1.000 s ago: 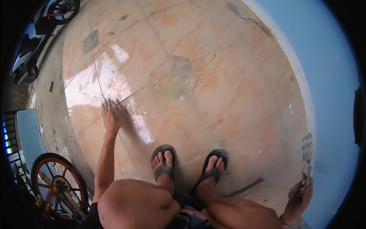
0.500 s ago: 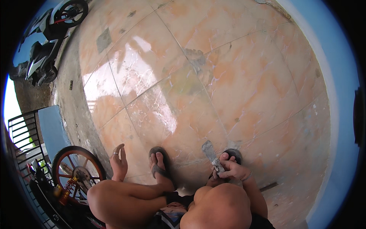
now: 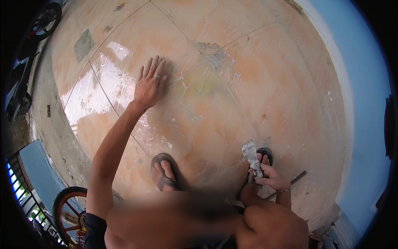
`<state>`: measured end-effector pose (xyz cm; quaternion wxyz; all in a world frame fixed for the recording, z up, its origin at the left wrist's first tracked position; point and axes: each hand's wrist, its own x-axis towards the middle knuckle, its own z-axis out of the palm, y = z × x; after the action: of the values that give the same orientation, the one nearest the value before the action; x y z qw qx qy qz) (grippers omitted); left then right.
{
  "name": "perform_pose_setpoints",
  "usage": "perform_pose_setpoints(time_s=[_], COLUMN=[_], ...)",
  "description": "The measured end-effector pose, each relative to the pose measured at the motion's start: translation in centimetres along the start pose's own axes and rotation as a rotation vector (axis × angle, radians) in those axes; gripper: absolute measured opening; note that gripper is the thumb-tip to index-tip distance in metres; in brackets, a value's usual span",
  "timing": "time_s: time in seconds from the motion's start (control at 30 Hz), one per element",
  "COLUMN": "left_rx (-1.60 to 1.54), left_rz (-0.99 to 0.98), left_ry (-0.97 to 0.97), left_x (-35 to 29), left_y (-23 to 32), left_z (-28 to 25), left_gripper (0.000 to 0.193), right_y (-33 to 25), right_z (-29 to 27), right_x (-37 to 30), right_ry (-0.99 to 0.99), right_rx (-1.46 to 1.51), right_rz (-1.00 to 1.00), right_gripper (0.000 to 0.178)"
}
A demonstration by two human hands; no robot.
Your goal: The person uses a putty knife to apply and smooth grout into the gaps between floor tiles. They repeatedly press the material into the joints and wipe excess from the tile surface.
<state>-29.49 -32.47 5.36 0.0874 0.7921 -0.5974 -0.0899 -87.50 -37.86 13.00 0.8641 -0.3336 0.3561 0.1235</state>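
My left hand [image 3: 149,85] lies flat on the glossy orange-and-cream tile floor [image 3: 199,137], its fingers stretched out and a ring on one of them. Its arm reaches forward past my left foot. In my right hand [image 3: 273,178] is a putty knife [image 3: 250,153], its blade crusted with grey material and pointing away from me. Fingers wrap round its short handle, close above my right foot and its dark sandal [image 3: 267,154]. The blade is off the floor, as far as I can tell.
A blue wall [image 3: 360,124] curves along the right. Beside my right forearm lies a thin dark bar [image 3: 299,177]. Grey rough patches [image 3: 212,53] mark the tiles ahead. Motorbikes stand at left, one wheel [image 3: 68,205] near my left elbow, by a black railing [image 3: 18,182].
My left hand has moved forward from beside my knee and come down onto the tiles. My view has shifted. The right hand keeps its hold on the putty knife.
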Motion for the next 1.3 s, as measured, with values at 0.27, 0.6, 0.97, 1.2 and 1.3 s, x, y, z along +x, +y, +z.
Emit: perform_pose_setpoints(time_s=[0.27, 0.6, 0.97, 1.2, 1.3], left_rx=[-0.594, -0.112, -0.275, -0.235, -0.575], left_rz=[0.873, -0.015, 0.144, 0.058, -0.093], left_ry=[-0.343, 0.114, 0.157, 0.283, 0.214], left_x=[-8.8, 3.3, -16.0, -16.8, -15.7], left_y=[13.5, -3.2, -4.9, -2.7, -0.2], left_z=[4.3, 2.1, -3.0, -10.5, -6.8], left_gripper=[0.06, 0.06, 0.038, 0.064, 0.072], right_y=[-0.4, -8.0, -20.3, -22.2, -22.8], right_z=[13.4, 23.2, 36.9, 32.7, 29.8], right_x=[-5.0, -8.6, -0.8, 4.5, 6.9], right_ry=[0.243, 1.025, 0.204, -0.135, -0.111], right_rx=[0.057, -0.437, -1.79, -1.59, -1.465], right_rz=[-0.228, -0.04, -0.295, -0.425, -0.422], right_gripper=[0.041, 0.036, 0.04, 0.032, 0.029])
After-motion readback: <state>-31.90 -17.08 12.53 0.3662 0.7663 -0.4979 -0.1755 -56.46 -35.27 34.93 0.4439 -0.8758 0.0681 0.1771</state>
